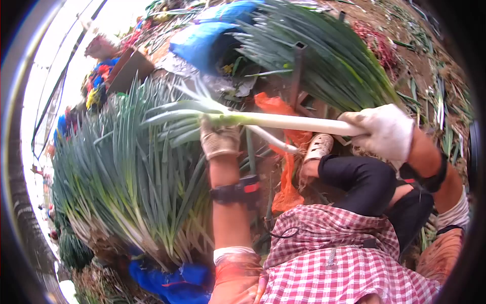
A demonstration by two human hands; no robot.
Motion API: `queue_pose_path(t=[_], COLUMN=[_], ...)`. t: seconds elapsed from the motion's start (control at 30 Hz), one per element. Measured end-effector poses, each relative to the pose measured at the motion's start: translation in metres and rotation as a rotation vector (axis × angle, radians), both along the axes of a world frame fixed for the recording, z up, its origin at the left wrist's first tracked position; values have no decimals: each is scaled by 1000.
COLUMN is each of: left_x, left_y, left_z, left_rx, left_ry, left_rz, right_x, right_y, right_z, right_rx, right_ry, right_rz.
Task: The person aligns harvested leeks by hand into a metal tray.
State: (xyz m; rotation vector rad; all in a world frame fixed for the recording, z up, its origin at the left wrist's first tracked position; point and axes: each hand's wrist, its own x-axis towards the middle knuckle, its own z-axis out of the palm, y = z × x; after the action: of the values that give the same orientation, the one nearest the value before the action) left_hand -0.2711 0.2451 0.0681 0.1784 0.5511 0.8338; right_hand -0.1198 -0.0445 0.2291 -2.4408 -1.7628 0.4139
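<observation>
A long green onion (293, 122) stretches level between my two gloved hands. My left hand (220, 138) is closed around it where the white shaft turns into green leaves. Around the root end at the right, my right hand (389, 131) is wrapped, hiding the tip. A thinner white stalk (272, 138) slants down to the right from beside my left hand. The onion's leaves fan out leftward over a large upright stand of green onions (134, 167).
Another big bundle of green onions (319, 55) lies at the back, behind a metal post (296, 76). Orange plastic (287, 185) hangs near my shoe (319, 148). Blue sheeting (202, 43) is behind; a blue bag (174, 277) lies lower left. Leaf scraps litter the soil at right.
</observation>
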Motion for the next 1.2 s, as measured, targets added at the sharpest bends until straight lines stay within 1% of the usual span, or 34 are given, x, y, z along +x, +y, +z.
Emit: queue_pose_path(t=[0.03, 0.07, 0.1, 0.13, 0.17, 0.2, 0.23, 0.27, 0.3, 0.33, 0.37, 0.43, 0.47, 0.53, 0.57, 0.63, 0.7, 0.77, 0.83, 0.87, 0.9, 0.93, 0.97, 1.03, 1.07, 1.1, 1.13, 1.17, 1.2], left_x=[-3, -3, 7, 17, 25, 38, 54, 73, 91, 116, 137, 176, 196, 226, 238, 262, 272, 281, 282, 279, 275, 268, 261, 254, 252, 252, 252, 254, 257], left_y=[1, 2, -5, -17, -26, -26, -36, -24, -41, -49, -76, -81, -98, -135, -142, -151, -156, -151, -143, -133, -125, -120, -116, -114, -114, -113, -132, -145, -161], left_z=[0, -3, 4, 16, 29, 30, 53, 56, 86, 102, 123, 133, 139, 146, 141, 125, 118, 111, 99, 93, 84, 78, 74, 68, 65, 62, 72, 76, 84], left_rx=[17, 85, 94, 255, 290, 363, 286, 334, 295, 422, 498, 436, 439, 583, 586, 551, 524, 640, 681, 616, 545, 549, 826, 1388, 1651, 1902, 2097, 2303, 2596], left_ry=[-113, -261, -218, -276, -249, -196, -380, -466, -513, -591, -376, -609, -610, -290, -291, -256, -226, -152, -88, 34, 158, 171, 463, 1049, 1066, 1067, 1099, 1041, 930], left_rz=[-104, -222, -198, -219, -265, -217, -343, -444, -535, -568, -395, -705, -728, -531, -551, -593, -656, -698, -732, -864, -986, -992, -1035, -1037, -895, -731, -633, -545, -468], right_x=[5, 3, 5, 9, 10, 8, 9, 13, 17, 21, 24, 23, 28, 38, 43, 51, 66, 78, 85, 84, 89, 92, 93, 93, 90, 87, 85, 86, 87], right_y=[-17, -30, -47, -69, -95, -112, -132, -156, -178, -202, -225, -256, -271, -293, -298, -295, -297, -295, -293, -289, -288, -285, -282, -277, -276, -276, -276, -274, -272], right_z=[16, 34, 39, 42, 44, 53, 59, 61, 59, 55, 49, 36, 26, -11, -31, -64, -94, -125, -148, -150, -153, -156, -159, -170, -178, -189, -186, -183, -183], right_rx=[32, -74, -85, -13, 51, 27, 28, 57, 92, 128, 154, 276, 288, 345, 349, 261, 150, 284, 339, 342, 246, 150, 154, -112, -147, -109, -127, -145, -146], right_ry=[11, 67, 55, 39, 25, 28, 15, -23, -63, -89, -149, 291, 293, 51, 101, -47, -59, -88, -200, -182, -118, -56, -49, -90, -21, 56, 47, 38, 37], right_rz=[2, -85, -144, -122, -114, -187, -259, -305, -341, -386, -405, -769, -789, -798, -912, -943, -954, -858, -776, -787, -834, -877, -884, -867, -872, -888, -901, -907, -908])
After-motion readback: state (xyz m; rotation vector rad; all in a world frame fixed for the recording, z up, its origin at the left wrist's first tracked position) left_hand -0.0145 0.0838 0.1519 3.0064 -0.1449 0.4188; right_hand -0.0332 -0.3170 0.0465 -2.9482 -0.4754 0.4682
